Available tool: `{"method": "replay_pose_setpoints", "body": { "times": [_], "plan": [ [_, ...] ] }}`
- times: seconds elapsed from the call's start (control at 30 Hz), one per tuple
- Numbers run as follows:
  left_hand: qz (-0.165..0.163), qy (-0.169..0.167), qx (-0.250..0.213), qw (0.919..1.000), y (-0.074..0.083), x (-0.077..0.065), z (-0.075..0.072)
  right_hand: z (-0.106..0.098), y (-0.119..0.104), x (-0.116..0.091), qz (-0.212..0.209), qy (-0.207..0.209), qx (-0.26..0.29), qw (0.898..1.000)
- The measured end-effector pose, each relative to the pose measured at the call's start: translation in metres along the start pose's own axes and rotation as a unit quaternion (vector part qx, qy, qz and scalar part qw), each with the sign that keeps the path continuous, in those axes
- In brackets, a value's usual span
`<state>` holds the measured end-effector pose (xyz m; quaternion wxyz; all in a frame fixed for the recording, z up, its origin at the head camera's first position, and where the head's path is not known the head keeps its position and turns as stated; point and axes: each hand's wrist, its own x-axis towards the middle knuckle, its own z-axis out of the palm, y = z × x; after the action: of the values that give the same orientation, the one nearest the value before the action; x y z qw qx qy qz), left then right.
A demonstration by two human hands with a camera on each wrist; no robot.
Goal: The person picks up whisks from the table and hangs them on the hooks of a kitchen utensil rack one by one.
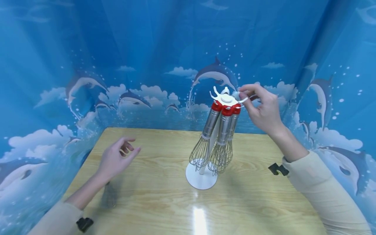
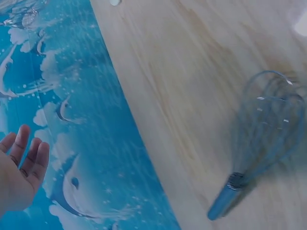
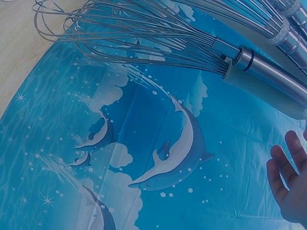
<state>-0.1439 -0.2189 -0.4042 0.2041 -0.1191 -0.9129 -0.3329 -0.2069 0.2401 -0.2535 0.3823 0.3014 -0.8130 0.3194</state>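
A white stand (image 1: 205, 182) with a hooked top ring (image 1: 226, 98) holds several wire whisks (image 1: 224, 125) with red tops and steel handles, hanging loops down. At the ring's right side my right hand (image 1: 265, 109) pinches a pale blue rounded end (image 1: 236, 95) between thumb and index finger; I cannot tell whether it belongs to a whisk. In the right wrist view, a steel-handled whisk (image 3: 276, 74) hangs beside that hand. My left hand (image 1: 116, 158) hovers over the table's left side, fingers loosely bent, holding nothing. Below its wrist another whisk (image 2: 225, 199) lies on the table.
The wooden table (image 1: 152, 163) stands against a blue dolphin-print curtain (image 1: 147, 49) that hangs behind it and along both sides. A bright light reflection (image 1: 199, 222) shows near the table's front.
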Motion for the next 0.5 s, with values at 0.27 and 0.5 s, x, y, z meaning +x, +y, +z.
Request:
{"method": "replay_pose_setpoints", "body": {
  "times": [0.27, 0.5],
  "plan": [
    [-0.041, -0.027, 0.004, 0.9988, -0.025, -0.011, -0.006, 0.001, 0.0, 0.001, 0.0, 0.0, -0.003, 1.0],
    [-0.075, -0.035, 0.008, 0.9965, -0.049, -0.019, -0.012, 0.001, 0.0, 0.0, 0.008, -0.002, -0.006, 1.0]
  ]
}}
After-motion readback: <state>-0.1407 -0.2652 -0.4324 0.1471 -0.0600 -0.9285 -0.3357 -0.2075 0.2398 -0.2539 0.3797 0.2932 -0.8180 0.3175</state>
